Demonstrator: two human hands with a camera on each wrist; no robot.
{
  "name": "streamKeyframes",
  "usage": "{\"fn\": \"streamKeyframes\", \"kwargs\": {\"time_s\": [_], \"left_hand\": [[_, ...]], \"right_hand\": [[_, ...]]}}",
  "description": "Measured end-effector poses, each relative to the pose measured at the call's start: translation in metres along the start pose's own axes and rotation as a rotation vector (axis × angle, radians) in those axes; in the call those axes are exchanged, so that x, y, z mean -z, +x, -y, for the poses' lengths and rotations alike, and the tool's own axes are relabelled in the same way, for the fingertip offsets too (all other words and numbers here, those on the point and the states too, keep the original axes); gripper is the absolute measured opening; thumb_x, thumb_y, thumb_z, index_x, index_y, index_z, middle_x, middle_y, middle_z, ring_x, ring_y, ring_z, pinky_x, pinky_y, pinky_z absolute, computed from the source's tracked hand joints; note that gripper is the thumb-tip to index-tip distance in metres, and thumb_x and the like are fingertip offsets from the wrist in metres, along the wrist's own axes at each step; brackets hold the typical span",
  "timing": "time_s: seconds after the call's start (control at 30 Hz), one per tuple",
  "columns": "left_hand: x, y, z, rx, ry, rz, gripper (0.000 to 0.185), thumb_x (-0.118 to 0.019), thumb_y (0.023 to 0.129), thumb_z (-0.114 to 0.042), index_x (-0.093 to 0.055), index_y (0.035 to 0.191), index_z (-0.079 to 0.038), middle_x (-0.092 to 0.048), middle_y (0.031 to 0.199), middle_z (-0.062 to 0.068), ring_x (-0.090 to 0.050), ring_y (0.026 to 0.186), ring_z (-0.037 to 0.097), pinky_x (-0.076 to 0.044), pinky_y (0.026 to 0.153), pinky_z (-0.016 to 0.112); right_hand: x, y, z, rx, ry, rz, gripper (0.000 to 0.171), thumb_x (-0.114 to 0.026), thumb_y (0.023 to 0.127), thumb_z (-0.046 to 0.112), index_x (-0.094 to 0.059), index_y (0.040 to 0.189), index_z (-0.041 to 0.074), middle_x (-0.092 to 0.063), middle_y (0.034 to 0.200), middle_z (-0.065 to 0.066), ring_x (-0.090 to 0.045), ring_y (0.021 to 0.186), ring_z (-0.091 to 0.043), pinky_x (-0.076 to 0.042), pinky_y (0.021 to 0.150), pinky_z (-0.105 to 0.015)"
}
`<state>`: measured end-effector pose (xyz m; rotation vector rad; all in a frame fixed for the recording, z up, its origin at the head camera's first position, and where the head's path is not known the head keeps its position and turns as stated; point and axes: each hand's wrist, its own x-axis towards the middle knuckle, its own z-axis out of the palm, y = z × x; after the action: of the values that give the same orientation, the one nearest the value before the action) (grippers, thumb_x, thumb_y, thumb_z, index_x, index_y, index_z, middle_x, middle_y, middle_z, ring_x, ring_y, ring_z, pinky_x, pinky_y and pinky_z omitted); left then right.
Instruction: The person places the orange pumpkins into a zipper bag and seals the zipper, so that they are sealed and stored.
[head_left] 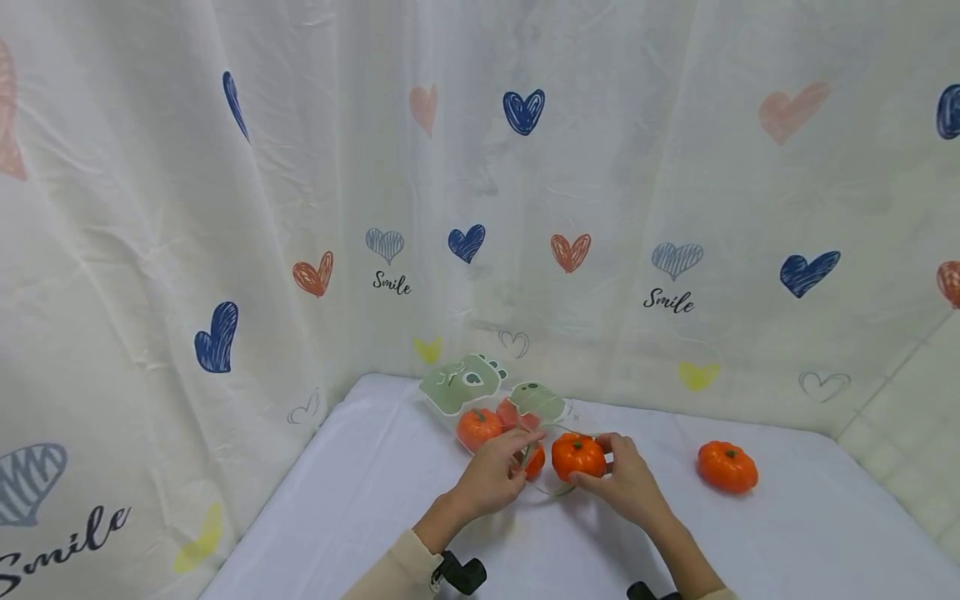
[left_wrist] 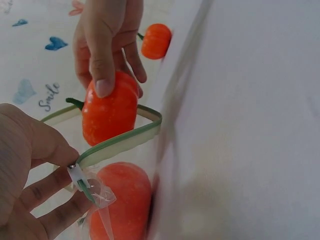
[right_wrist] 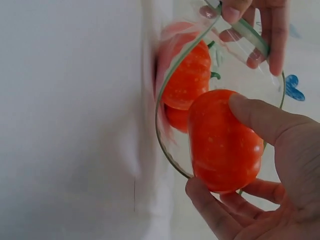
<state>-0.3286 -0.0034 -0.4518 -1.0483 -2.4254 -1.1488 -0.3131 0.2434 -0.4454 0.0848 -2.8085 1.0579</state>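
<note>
- The right hand (head_left: 630,483) has its grip around an orange pumpkin (head_left: 578,456), held at the mouth of a clear bag (head_left: 452,390); the left hand's (head_left: 487,475) grip pinches the rim (left_wrist: 125,139) beside a white slider (left_wrist: 76,176).
- The step in hand looks like passing this pumpkin through the opening; the next move probably calls for holding the rim spread while the fingers let go inside.
- The bag, printed with green cartoon faces, lies on the bench (head_left: 322,517) holding other pumpkins (head_left: 478,429); no brand is legible.
- A loose pumpkin (head_left: 727,467) sits apart, rightward.
- Behind, heart-patterned cloth (head_left: 480,175) repeats "Smile" (head_left: 392,283).
</note>
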Motion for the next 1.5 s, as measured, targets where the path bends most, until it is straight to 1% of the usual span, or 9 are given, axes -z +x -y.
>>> {"fn": "streamKeyframes", "kwargs": {"time_s": [0.17, 0.37, 0.5, 0.63, 0.83, 1.0, 1.1, 1.27, 1.5], "left_hand": [[-0.001, 0.001, -0.001, -0.01, 0.005, -0.007, 0.068, -0.066, 0.083, 0.012, -0.058, 0.145, -0.014, -0.069, 0.126, 0.007, -0.064, 0.092, 0.015, -0.057, 0.074, 0.018], [-0.001, 0.001, -0.003, 0.003, 0.001, -0.002, 0.068, -0.066, 0.084, 0.012, -0.058, 0.145, -0.015, -0.068, 0.127, 0.005, -0.064, 0.093, 0.015, -0.056, 0.073, 0.016], [-0.001, 0.001, -0.003, 0.0, 0.003, -0.003, 0.067, -0.066, 0.083, 0.012, -0.059, 0.144, -0.014, -0.068, 0.127, 0.007, -0.063, 0.092, 0.014, -0.054, 0.072, 0.013], [0.0, 0.001, -0.003, 0.005, 0.016, 0.0, 0.067, -0.066, 0.083, 0.011, -0.059, 0.144, -0.014, -0.068, 0.127, 0.007, -0.062, 0.091, 0.012, -0.052, 0.071, 0.012], [0.0, 0.0, -0.001, 0.034, 0.025, 0.015, 0.067, -0.067, 0.084, 0.009, -0.058, 0.146, -0.017, -0.067, 0.132, 0.002, -0.061, 0.092, 0.008, -0.052, 0.072, 0.01], [-0.001, 0.0, -0.001, 0.026, 0.033, 0.012, 0.067, -0.067, 0.085, 0.008, -0.058, 0.146, -0.017, -0.067, 0.131, 0.003, -0.061, 0.092, 0.007, -0.052, 0.072, 0.01], [0.0, 0.0, -0.001, 0.012, 0.032, 0.009, 0.067, -0.067, 0.084, 0.009, -0.058, 0.146, -0.015, -0.068, 0.13, 0.006, -0.061, 0.091, 0.008, -0.052, 0.073, 0.011], [0.0, 0.0, -0.001, -0.004, 0.023, 0.009, 0.066, -0.067, 0.084, 0.01, -0.058, 0.145, -0.011, -0.068, 0.131, 0.007, -0.062, 0.091, 0.009, -0.054, 0.075, 0.012], [0.001, -0.001, -0.002, 0.005, 0.02, 0.015, 0.065, -0.068, 0.084, 0.009, -0.058, 0.145, -0.011, -0.068, 0.132, 0.006, -0.061, 0.092, 0.009, -0.054, 0.076, 0.012]], "right_hand": [[-0.006, 0.002, 0.0, -0.008, -0.049, -0.05, 0.082, -0.087, 0.076, 0.048, -0.052, 0.133, -0.001, -0.055, 0.124, -0.02, -0.059, 0.093, -0.025, -0.055, 0.08, -0.042], [-0.01, 0.002, 0.002, -0.05, -0.093, -0.07, 0.085, -0.086, 0.075, 0.051, -0.052, 0.132, -0.002, -0.061, 0.126, -0.021, -0.062, 0.098, -0.029, -0.056, 0.084, -0.052], [-0.013, 0.001, 0.003, -0.043, -0.109, -0.073, 0.082, -0.087, 0.075, 0.048, -0.055, 0.132, -0.001, -0.065, 0.126, -0.02, -0.062, 0.091, -0.025, -0.054, 0.076, -0.043], [-0.014, 0.001, 0.005, -0.001, -0.122, -0.075, 0.077, -0.087, 0.076, 0.043, -0.058, 0.132, -0.001, -0.066, 0.121, -0.02, -0.057, 0.079, -0.02, -0.047, 0.065, -0.033], [-0.016, 0.001, 0.006, 0.011, -0.12, -0.065, 0.076, -0.088, 0.077, 0.037, -0.059, 0.137, 0.001, -0.057, 0.11, -0.022, -0.055, 0.074, -0.02, -0.045, 0.06, -0.03], [-0.019, 0.003, 0.004, 0.004, -0.124, -0.059, 0.076, -0.088, 0.077, 0.036, -0.058, 0.137, 0.0, -0.055, 0.105, -0.021, -0.05, 0.073, -0.022, -0.042, 0.059, -0.031], [-0.02, 0.004, 0.004, -0.002, -0.119, -0.054, 0.071, -0.088, 0.077, 0.034, -0.058, 0.131, -0.002, -0.057, 0.105, -0.02, -0.053, 0.076, -0.022, -0.045, 0.061, -0.031], [-0.021, 0.003, 0.001, -0.026, -0.103, -0.048, 0.058, -0.088, 0.078, 0.032, -0.054, 0.111, -0.001, -0.057, 0.104, -0.018, -0.055, 0.079, -0.022, -0.047, 0.065, -0.031], [-0.023, 0.003, -0.003, -0.022, -0.099, -0.038, 0.038, -0.084, 0.08, 0.026, -0.054, 0.094, 0.006, -0.056, 0.083, -0.005, -0.05, 0.073, -0.019, -0.039, 0.061, -0.03]]}}
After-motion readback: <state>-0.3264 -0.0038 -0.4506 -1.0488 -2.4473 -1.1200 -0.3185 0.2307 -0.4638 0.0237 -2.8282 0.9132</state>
